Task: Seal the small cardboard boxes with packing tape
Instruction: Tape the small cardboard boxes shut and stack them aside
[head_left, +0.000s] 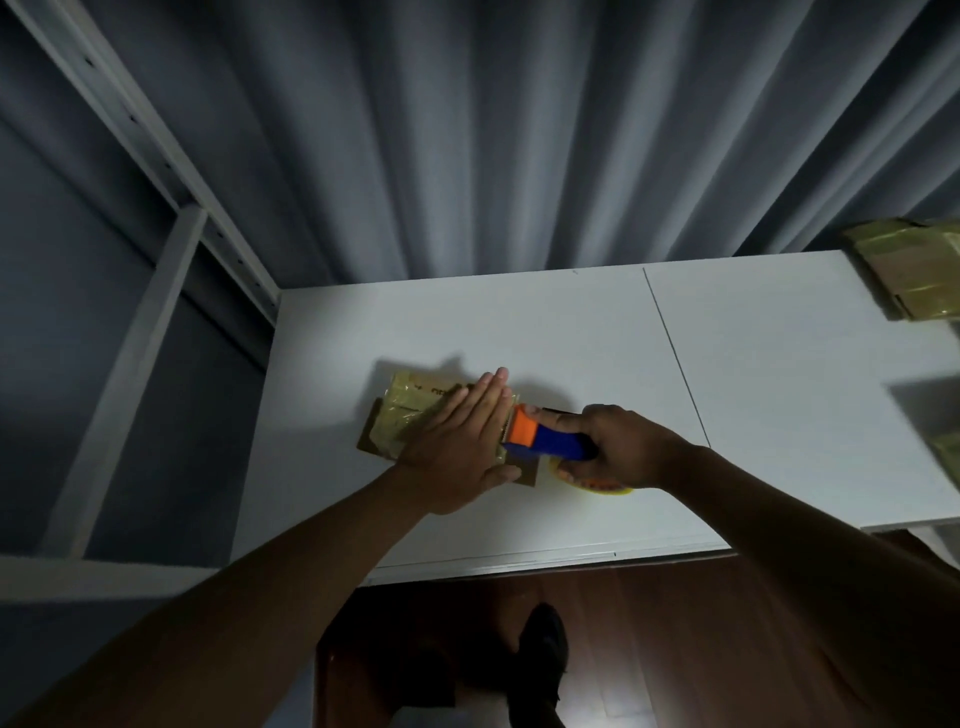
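Brown cardboard under glossy yellowish tape makes up the small flat box (415, 421), which is seen from the head camera lying on the white tabletop (571, 332), left of the middle. Its long axis is set on a slant, from near-right to far-left. The box is pressed flat by the left hand (462, 441), whose fingers (485, 397) are held straight and together over the lid, pointing away from the person. At the box's right edge a tape dispenser (545, 439) is met, orange at the head and blue along the handle. The handle is gripped by the right hand (618, 447), with the fingers curled round it. More taped boxes (909, 270) are seen at the far right of the tabletop. Grey pleated curtains (519, 130) hang behind.
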